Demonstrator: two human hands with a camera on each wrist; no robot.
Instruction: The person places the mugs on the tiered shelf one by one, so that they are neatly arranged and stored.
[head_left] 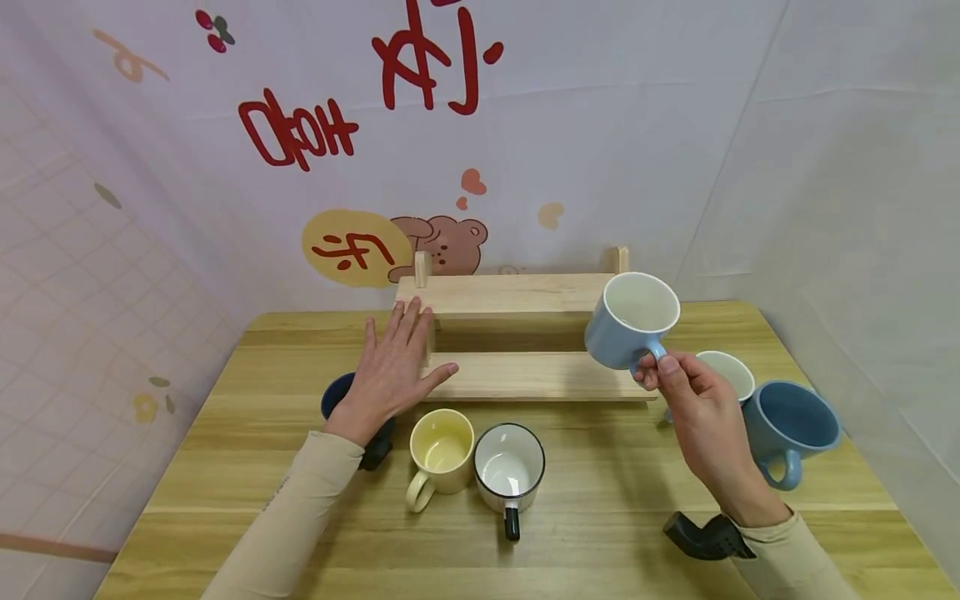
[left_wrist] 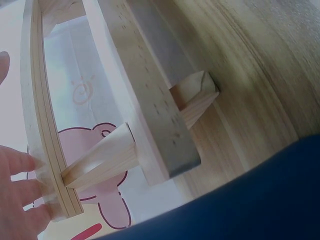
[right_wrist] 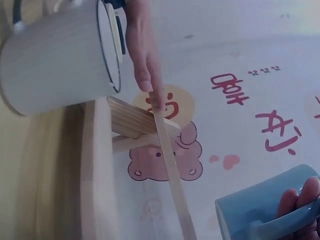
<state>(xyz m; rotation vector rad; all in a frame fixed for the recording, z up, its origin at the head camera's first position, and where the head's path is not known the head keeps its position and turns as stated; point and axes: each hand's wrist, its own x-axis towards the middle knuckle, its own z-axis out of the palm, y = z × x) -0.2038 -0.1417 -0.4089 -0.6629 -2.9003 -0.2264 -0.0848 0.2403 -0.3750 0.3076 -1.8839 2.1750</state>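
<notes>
My right hand (head_left: 705, 417) pinches the handle of a light blue mug (head_left: 622, 329), white inside, and holds it up in front of the right end of a two-tier wooden shelf (head_left: 517, 293). In the right wrist view the fingers curl through the handle of the mug (right_wrist: 265, 205). My left hand (head_left: 393, 367) lies spread with straight fingers on the left end of the shelf's upper board. The left wrist view shows those fingertips (left_wrist: 30, 190) against the board's edge. Below the left wrist, a dark blue mug (head_left: 337, 392) is partly hidden.
A yellow mug (head_left: 442, 450) and a white mug with black rim and handle (head_left: 510, 467) stand side by side before the shelf. At the right stand a white-inside mug (head_left: 727, 373), partly behind the right hand, and a larger blue mug (head_left: 798, 421). A printed cloth (head_left: 600, 150) hangs behind.
</notes>
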